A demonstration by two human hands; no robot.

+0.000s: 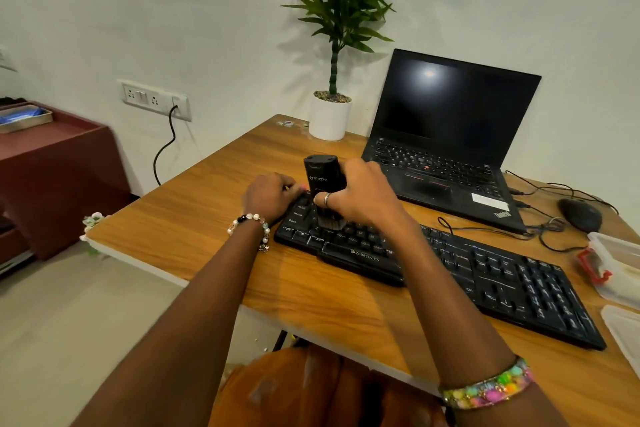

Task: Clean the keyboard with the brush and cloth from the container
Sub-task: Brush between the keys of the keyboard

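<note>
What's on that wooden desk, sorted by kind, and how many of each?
Keyboards: 1, the black keyboard
Laptops: 1, the laptop
Mice: 1, the mouse
Brushes: 1, the brush, held by the right hand
Potted plants: 1, the plant
Plastic containers: 1, the container
Lids: 1, the lid
Total: 7

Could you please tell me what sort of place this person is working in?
Probably a small office or home workspace: a wooden desk against a plain wall holds an open laptop, a black keyboard and a wired mouse, with a potted plant behind.
</note>
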